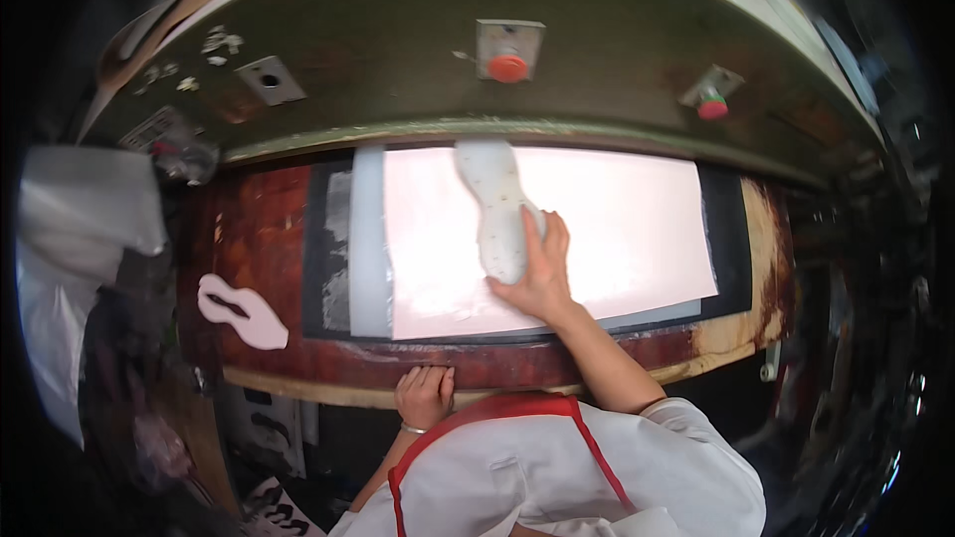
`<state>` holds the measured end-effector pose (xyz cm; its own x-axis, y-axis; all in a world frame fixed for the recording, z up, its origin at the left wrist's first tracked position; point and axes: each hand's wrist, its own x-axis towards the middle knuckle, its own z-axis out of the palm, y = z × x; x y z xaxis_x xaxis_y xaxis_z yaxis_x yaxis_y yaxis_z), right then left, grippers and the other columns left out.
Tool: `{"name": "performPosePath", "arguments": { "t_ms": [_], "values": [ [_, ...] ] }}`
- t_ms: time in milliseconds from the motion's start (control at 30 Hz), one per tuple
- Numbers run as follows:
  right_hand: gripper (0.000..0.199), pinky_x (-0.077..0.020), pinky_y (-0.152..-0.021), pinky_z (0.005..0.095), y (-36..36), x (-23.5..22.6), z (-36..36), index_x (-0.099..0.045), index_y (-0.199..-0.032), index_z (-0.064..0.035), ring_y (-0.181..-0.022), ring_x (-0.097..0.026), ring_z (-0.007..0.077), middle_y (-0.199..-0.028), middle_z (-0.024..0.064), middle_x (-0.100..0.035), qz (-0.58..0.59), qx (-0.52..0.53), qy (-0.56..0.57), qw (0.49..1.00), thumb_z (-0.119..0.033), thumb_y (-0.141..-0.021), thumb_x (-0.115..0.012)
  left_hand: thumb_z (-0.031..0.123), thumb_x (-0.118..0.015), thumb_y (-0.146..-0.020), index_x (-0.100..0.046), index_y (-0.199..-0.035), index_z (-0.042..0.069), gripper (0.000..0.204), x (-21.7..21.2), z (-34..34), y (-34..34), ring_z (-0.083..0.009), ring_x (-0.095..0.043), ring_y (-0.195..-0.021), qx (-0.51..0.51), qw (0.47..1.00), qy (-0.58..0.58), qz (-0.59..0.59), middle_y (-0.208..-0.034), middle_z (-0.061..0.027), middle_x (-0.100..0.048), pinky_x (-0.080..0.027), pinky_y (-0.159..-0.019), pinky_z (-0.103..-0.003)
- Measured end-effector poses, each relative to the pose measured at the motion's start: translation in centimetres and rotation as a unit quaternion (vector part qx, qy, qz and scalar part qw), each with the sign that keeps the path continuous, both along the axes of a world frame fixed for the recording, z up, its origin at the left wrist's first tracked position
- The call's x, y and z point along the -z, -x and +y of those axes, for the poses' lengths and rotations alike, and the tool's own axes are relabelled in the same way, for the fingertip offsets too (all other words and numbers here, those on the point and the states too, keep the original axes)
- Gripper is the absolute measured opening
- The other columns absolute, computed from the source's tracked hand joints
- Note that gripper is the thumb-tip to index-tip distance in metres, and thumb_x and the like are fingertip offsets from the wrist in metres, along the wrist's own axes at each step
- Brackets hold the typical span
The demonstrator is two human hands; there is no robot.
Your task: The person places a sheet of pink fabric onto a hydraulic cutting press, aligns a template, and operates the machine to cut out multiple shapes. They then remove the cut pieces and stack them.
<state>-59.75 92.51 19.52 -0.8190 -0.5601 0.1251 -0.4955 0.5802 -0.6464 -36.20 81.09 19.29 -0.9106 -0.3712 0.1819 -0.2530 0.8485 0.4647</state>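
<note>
A white, sole-shaped plate (500,201) with small holes lies on a pale pink sheet (617,229), its far end near the machine's front edge. My right hand (542,268) is closed on the plate's near end, thumb at the bottom and fingers along the right side. At the near edge of the wooden table, my left hand (425,396) rests with curled fingers, and nothing shows in it. A pink sole-shaped piece (242,311) with a dark slot lies to the left on the red-brown tabletop (261,229).
Under the pink sheet are a pale blue-grey sheet (369,239) and a black mat (734,249). Across the back runs a green machine beam (378,50) with a red button (507,68) and a smaller red-green button (711,105). Clear plastic (90,201) hangs at the left.
</note>
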Motion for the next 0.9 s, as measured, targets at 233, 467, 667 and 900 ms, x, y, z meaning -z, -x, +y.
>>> {"name": "performPosePath", "arguments": {
  "t_ms": [233,467,667,900],
  "values": [
    [0.108,-0.0296,-0.105,0.0496,1.2,-1.6,-0.9,-0.028,-0.141,-0.0048,-0.13,-0.024,0.043,-0.137,0.027,-0.026,-0.094,0.011,0.051,0.994,-0.019,-0.05,-0.084,0.02,-0.065,-0.081,-0.058,-0.072,0.01,0.015,1.7,-0.9,0.4,-0.0253,-0.054,-0.063,0.039,0.997,-0.037,-0.051,-0.068,-0.0059,-0.054,-0.043,-0.055,-0.036],
    [0.105,-0.0354,-0.103,0.0405,2.6,-3.9,5.5,-0.029,-0.14,-0.0042,-0.124,-0.039,0.0317,-0.132,0.0198,-0.039,-0.146,0.063,0.104,0.982,-0.012,-0.05,-0.081,0.02,-0.067,-0.079,-0.059,-0.072,0.01,0.014,1.3,-0.9,-1.2,-0.024,-0.054,-0.064,0.036,0.998,-0.029,-0.039,-0.069,-0.0056,-0.054,-0.043,-0.055,-0.035],
    [0.101,-0.03,-0.105,0.0461,4.2,-1.1,6.1,-0.03,-0.137,-0.0006,-0.123,-0.033,0.0392,-0.13,0.023,-0.037,0.029,0.031,0.008,0.999,-0.015,-0.049,-0.078,0.019,-0.067,-0.079,-0.06,-0.071,0.01,0.014,0.9,-0.4,0.7,-0.0231,-0.054,-0.063,0.026,0.999,-0.016,-0.024,-0.067,-0.0051,-0.054,-0.043,-0.054,-0.034],
    [0.094,-0.0213,-0.113,0.0401,8.8,5.0,8.3,-0.015,-0.146,0.0008,-0.133,-0.03,0.0355,-0.148,0.0217,-0.023,-0.112,0.101,0.071,0.986,-0.023,-0.074,-0.07,0.015,-0.063,-0.07,-0.063,-0.072,0.016,0.002,2.3,-0.4,3.8,-0.0186,-0.061,-0.07,0.01,0.999,0.035,0.02,-0.074,0.0003,-0.063,-0.051,-0.057,-0.032]
  ]
}}
